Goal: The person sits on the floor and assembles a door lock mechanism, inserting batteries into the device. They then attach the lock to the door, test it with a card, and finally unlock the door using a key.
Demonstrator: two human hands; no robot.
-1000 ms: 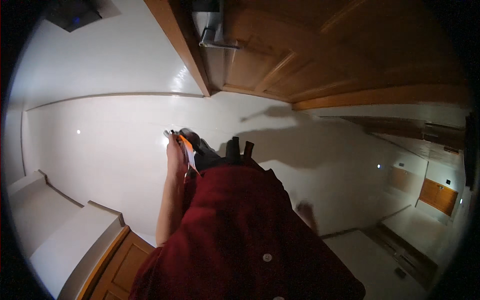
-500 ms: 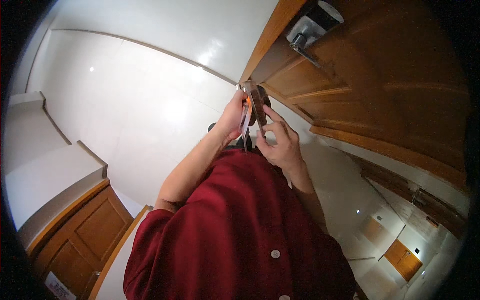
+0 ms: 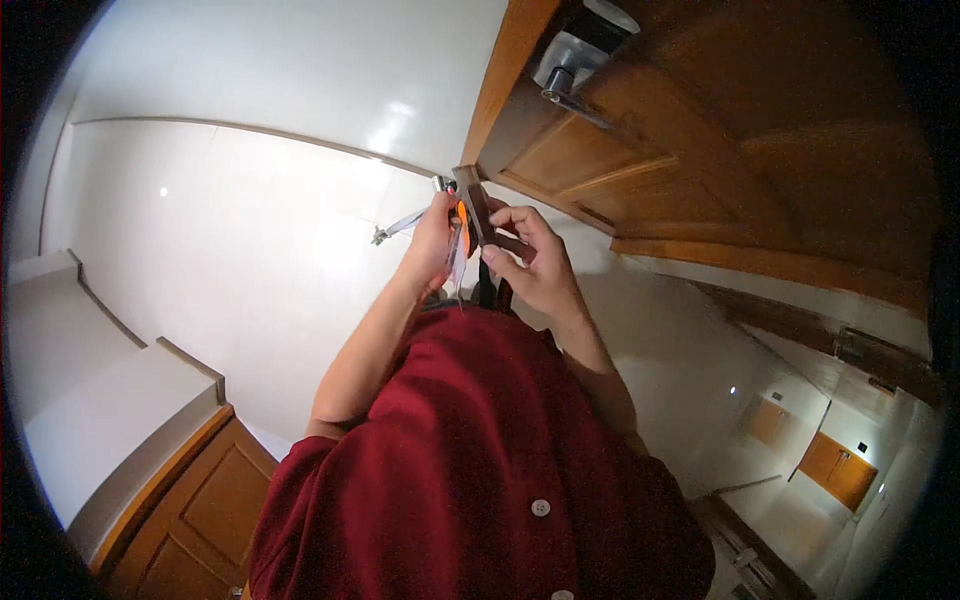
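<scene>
In front of my chest, my left hand (image 3: 430, 240) is closed round a small bundle. Its parts are an orange piece (image 3: 462, 215), clear plastic (image 3: 458, 260) and a silvery cylinder end (image 3: 440, 184). A pale strap (image 3: 405, 222) sticks out left from behind that hand, with a metal clip (image 3: 380, 236) at its end. A flat, dark brown, case-like object (image 3: 478, 205) stands on edge between my hands. My right hand (image 3: 535, 260) has bent fingers and thumb on its right side, pinching its lower part. What the object is exactly cannot be made out.
A brown panelled wooden door (image 3: 720, 120) with a grey lever handle (image 3: 575, 85) is at the upper right. White wall and pale floor (image 3: 250, 260) lie to the left. A white ledge (image 3: 120, 370) and a second wooden door (image 3: 200, 510) are at the lower left.
Both hands and the held things have shifted slightly left in view. The pale strap with its clip now shows left of my left hand. My right fingers are bent more round the brown object.
</scene>
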